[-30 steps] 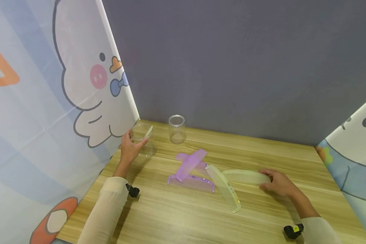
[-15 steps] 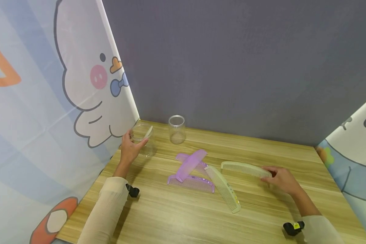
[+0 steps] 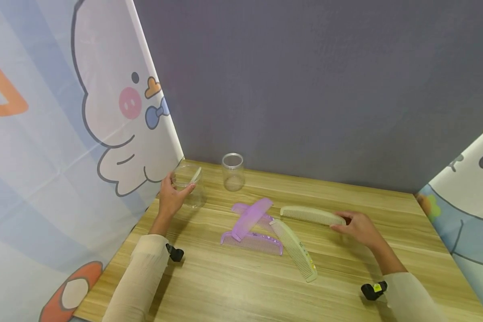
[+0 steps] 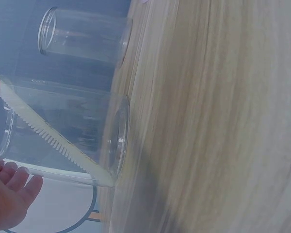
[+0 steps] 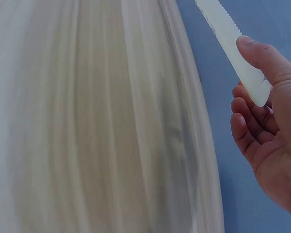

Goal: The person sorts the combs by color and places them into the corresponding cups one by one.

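Observation:
My left hand [image 3: 173, 197] grips a clear plastic jar [image 3: 193, 197] at the table's back left. Inside that jar a pale green comb [image 4: 58, 141] leans at a slant. My right hand [image 3: 358, 228] pinches one end of another pale green comb [image 3: 311, 214], which is held above the table, as the right wrist view [image 5: 254, 80] also shows. A third green comb [image 3: 294, 250] lies flat at mid-table. To its left lie several purple combs [image 3: 251, 243], crossing one another. A second clear jar [image 3: 233, 174] stands upright to the right of the gripped one.
The wooden table [image 3: 209, 286] backs onto a dark grey wall panel [image 3: 306, 89]. Cartoon-printed cloth hangs on the left [image 3: 108, 112] and the right. A small black camera [image 3: 175, 253] sits at each wrist.
My right hand has lifted the green comb off the table and moved it left and toward the back. The left hand and its jar stay in place.

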Motion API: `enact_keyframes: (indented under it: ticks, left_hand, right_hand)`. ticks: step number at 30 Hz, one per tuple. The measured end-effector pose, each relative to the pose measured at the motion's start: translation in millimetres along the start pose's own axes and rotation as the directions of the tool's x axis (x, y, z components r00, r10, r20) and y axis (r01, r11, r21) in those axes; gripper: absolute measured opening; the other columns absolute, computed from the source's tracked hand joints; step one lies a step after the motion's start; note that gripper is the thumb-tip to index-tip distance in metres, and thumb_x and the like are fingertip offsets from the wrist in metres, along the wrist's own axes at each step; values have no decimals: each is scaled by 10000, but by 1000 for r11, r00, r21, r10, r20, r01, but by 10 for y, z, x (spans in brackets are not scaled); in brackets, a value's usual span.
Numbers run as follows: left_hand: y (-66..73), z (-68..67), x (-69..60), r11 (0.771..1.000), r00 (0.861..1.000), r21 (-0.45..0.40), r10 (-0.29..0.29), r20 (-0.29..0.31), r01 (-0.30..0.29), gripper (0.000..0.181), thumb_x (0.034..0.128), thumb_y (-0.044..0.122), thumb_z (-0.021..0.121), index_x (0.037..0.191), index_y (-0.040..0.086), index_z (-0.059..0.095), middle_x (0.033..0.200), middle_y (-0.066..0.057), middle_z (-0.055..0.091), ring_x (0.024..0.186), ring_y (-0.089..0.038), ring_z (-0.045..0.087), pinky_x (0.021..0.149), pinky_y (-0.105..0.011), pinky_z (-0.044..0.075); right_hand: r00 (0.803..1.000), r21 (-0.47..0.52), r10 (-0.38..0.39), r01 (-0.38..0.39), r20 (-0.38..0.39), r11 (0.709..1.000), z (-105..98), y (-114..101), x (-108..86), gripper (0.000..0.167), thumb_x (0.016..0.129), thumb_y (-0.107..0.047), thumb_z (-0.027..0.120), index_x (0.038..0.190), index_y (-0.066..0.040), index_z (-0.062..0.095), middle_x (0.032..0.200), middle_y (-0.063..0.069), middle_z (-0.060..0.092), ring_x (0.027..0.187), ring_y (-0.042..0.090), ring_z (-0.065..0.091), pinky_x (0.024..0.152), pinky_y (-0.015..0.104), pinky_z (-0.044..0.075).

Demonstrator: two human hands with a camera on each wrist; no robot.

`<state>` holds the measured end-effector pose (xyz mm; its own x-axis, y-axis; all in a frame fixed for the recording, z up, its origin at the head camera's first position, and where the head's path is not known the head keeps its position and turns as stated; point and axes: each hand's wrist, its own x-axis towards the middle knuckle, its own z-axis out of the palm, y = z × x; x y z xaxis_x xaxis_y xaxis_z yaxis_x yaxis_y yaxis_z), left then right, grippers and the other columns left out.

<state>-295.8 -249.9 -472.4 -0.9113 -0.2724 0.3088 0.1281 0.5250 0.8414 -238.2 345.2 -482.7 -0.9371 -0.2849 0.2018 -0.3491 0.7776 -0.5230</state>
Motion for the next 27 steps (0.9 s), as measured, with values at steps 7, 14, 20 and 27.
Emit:
enact_keyframes:
  ticks: [7,14,20,27]
  left_hand:
    - [-4,3,2,1000,1000,6,9,-1,-9,990,830,437,835,1539,-32,327,1448,-297,415,1303,-440,452,1075,-572,443]
    - [0,-9,-3,1000,1000,-1,4,5,-4,993,834,426,836,1539,-43,317,1465,-292,406,1337,-452,436,1095,-567,437]
    - [20,-21,-9,1000,1000,2,9,1,-9,974,833,418,838,1531,-34,332,1447,-297,416,1311,-447,449,1077,-566,443]
    - [27,-14,-22,1000,1000,10,13,0,-13,972,830,421,841,1529,-29,338,1445,-300,425,1308,-453,451,1070,-571,443]
  right_hand:
    - [1000,-7,28,-28,4,1000,35,-124,150,545,861,-336,819,1251,24,698,685,-23,468,610,51,380,556,230,321]
    - [1000,-22,-12,12,-1,1000,82,-249,303,554,864,-336,814,1257,35,691,685,-24,462,602,47,371,572,238,316]
    - [999,19,-33,34,-14,999,158,-351,460,558,854,-303,829,1270,40,683,666,-12,466,579,40,362,560,237,323]
    - [998,67,-45,48,-32,997,277,-462,555,567,821,-272,859,1255,50,688,705,-1,531,596,68,405,565,234,367]
